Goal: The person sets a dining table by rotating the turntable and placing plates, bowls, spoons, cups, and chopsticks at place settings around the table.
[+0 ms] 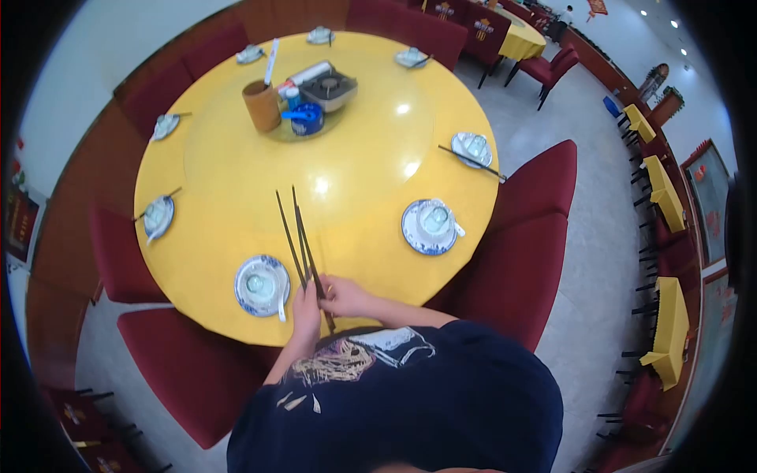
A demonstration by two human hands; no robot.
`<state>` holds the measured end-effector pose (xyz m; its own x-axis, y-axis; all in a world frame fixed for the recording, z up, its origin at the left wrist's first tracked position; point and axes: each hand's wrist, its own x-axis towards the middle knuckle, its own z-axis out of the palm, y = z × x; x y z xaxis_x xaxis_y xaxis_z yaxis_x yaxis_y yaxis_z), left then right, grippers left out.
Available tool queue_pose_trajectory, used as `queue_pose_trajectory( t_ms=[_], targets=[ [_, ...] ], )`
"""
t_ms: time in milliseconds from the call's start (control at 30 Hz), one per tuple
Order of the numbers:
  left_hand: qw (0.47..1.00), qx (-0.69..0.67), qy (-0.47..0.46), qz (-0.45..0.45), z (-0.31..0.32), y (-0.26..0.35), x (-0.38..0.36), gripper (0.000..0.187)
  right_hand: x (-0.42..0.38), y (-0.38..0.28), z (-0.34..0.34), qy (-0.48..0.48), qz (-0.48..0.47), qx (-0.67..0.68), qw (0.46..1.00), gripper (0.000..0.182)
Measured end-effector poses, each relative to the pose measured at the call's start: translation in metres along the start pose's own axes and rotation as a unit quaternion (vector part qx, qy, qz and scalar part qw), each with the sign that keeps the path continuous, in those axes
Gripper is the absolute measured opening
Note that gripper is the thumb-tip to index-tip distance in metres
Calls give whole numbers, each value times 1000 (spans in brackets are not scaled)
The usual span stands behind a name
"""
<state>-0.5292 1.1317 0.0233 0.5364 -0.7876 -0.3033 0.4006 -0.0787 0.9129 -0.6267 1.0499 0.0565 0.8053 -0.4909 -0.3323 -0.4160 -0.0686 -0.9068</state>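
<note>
Both my hands meet at the near edge of a round table with a yellow cloth [363, 272]. Dark chopsticks [305, 244] fan forward from them over the table. My left hand [306, 311] is closed around their lower part. My right hand [347, 297] pinches the same chopsticks just beside it. To the left of my hands sits a blue-and-white plate [243, 276] with a bowl, a clear glass [261, 284] and a white spoon [282, 306]. A similar place setting [410, 229] lies to the right, with no chopsticks visible beside it.
Several more settings ring the table, with chopsticks beside most. On the turntable stand a brown cylindrical holder [261, 108], a portable stove [331, 88] and a blue container [308, 120]. Red chairs [516, 260] surround the table. A distant person [564, 20] stands at the back.
</note>
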Motion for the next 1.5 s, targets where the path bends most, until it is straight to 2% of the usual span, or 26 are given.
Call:
queue_pose_trajectory(
  t_ms=[33, 67, 133, 233, 267, 333, 367, 400, 433, 467, 533, 600, 667, 733, 833, 867, 967, 1100, 1167, 1233, 1367, 1467, 1500],
  targets=[
    [999, 35, -6, 0, -3, 7, 1, 21, 4, -1, 5, 33, -78, -75, 994, 33],
    [1000, 1, 25, 16, 1, 10, -2, 17, 4, -1, 9, 41, -101, -83, 991, 34],
    [1000, 12, 27, 8, -3, 10, 0, 19, 4, -4, 15, 58, -141, -96, 984, 37],
    [999, 30, 22, 27, -6, 1, -1, 19, 1, -2, 10, -38, -115, -280, 952, 45],
    [999, 29, 21, 38, -8, -2, 1, 17, -7, -6, -3, -78, -165, -278, 943, 53],
    [999, 24, 14, 20, -12, 11, -6, 20, -39, -66, -46, -132, -104, -223, 960, 49],
    [1000, 20, 9, 9, -11, 15, -7, 21, -56, -96, -69, -101, -181, -171, 963, 44],
    [998, -51, 25, -8, -11, 14, -6, 22, -75, -125, -91, -69, -256, -119, 957, 39],
    [998, -53, 24, -4, -12, 14, -6, 22, -93, -150, -110, -14, -399, -100, 911, 33],
    [998, -54, 24, 2, -15, 14, -7, 22, -124, -180, -127, 6, -447, -98, 889, 30],
    [998, -55, 33, 9, -19, 13, -7, 24, -153, -210, -133, 55, -624, -48, 778, 23],
    [997, -64, 50, 9, -20, 12, -5, 24, -166, -230, -118, 156, -757, 24, 634, 13],
    [996, -69, 59, 18, -23, 8, -2, 24, -189, -233, -116, 95, -715, 47, 691, 11],
    [996, -60, 62, 11, -18, 19, -6, 24, -197, -235, -111, 69, -685, 86, 721, 13],
    [996, -53, 67, 7, -12, 21, -11, 24, -194, -241, -95, 91, -661, 176, 724, 15],
    [997, -47, 69, 8, -16, 24, -11, 24, -194, -244, -88, 102, -656, 211, 717, 15],
    [994, -78, 73, 8, -15, 24, -12, 23, -170, -245, -55, 151, -680, 301, 651, 10],
    [994, -80, 72, 19, -19, 15, -9, 23, -172, -250, -54, -13, -665, 375, 645, 12],
    [994, -82, 62, 23, -20, 15, -10, 22, -166, -231, -47, -150, -677, 405, 596, 19],
    [995, -81, 57, 32, -20, 14, -11, 19, -166, -233, -47, -208, -667, 437, 567, 22],
    [992, -99, 67, 28, -21, 14, -14, 24, -182, -260, -43, -165, -640, 506, 554, 17],
    [993, -91, 67, 36, -21, 13, -15, 23, -180, -241, -33, -118, -668, 452, 579, 14],
    [993, -89, 66, 39, -21, 13, -15, 23, -180, -240, -37, -129, -673, 427, 589, 12]
  ],
)
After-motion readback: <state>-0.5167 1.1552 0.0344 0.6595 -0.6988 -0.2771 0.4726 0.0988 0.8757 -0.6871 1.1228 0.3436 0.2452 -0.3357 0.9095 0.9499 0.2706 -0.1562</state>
